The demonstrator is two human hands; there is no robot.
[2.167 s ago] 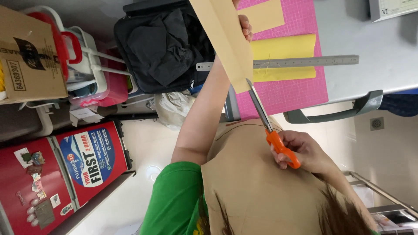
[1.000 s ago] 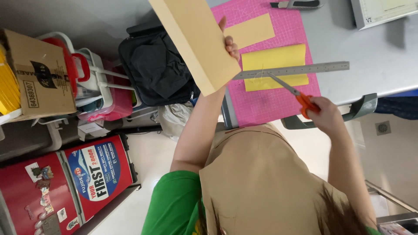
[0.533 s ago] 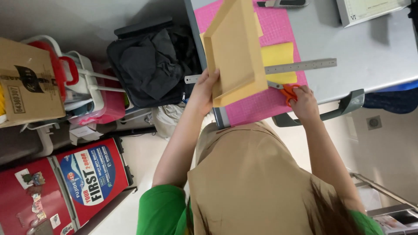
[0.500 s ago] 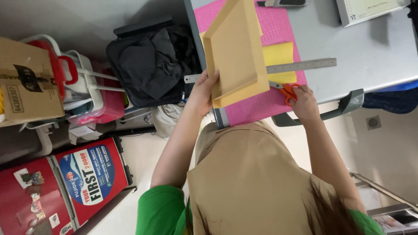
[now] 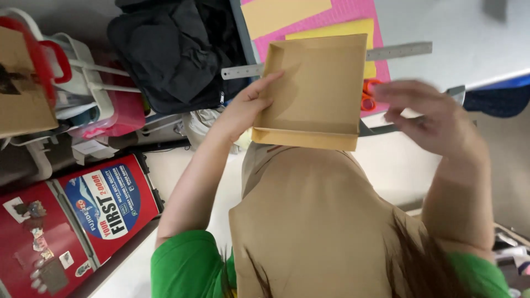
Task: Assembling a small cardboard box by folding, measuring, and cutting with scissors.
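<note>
Head view: my left hand (image 5: pixel 248 105) pinches the cardboard tray (image 5: pixel 312 88) by its side wall, above the pink mat (image 5: pixel 342 16); my right hand (image 5: pixel 436 118) hovers spread, empty, beside it.

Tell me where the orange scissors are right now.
Head view: the orange scissors lie on the pink mat under the metal ruler, between the cardboard tray and right hand.

I am looking at a grey table (image 5: pixel 458 27) that is carrying a pink cutting mat (image 5: pixel 353 14). Lying on the mat are a tan paper sheet (image 5: pixel 284 14) and a yellow sheet (image 5: pixel 337 28), a metal ruler (image 5: pixel 398 51) is crossing the mat's near part, and orange-handled scissors (image 5: pixel 367 95) are resting just nearer than that ruler.
</note>
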